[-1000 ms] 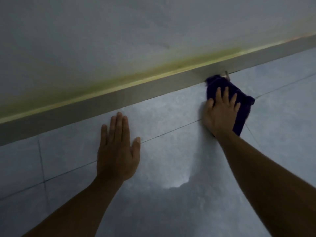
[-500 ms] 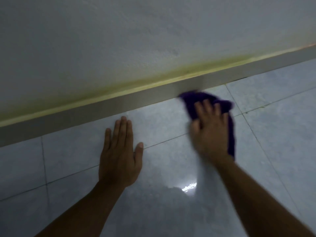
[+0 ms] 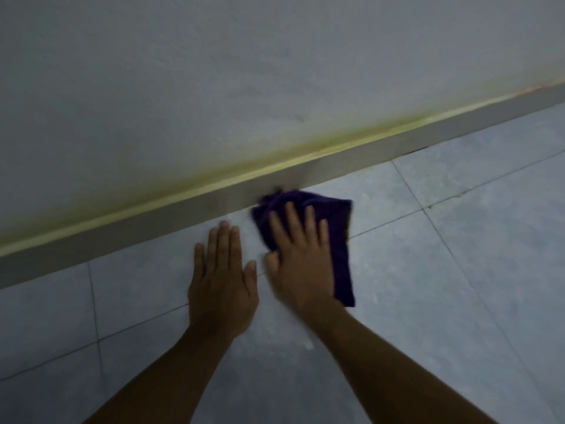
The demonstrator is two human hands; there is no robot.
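Note:
A dark purple cloth (image 3: 334, 215) lies on the grey tiled floor (image 3: 443, 270), its far edge against the grey skirting board (image 3: 153, 221). My right hand (image 3: 301, 258) presses flat on the cloth with straight, spread fingers and covers its left part. My left hand (image 3: 221, 280) rests palm down on the bare tile right beside it, fingers straight and together, thumb close to the right hand's thumb.
A pale wall (image 3: 244, 87) rises behind the skirting board, with a yellow-green stain (image 3: 275, 160) along their joint. Thin grout lines cross the floor tiles. The scene is dim.
My right hand has slid the purple cloth leftward along the skirting board until it lies next to my left hand. The left hand has stayed planted on the tile.

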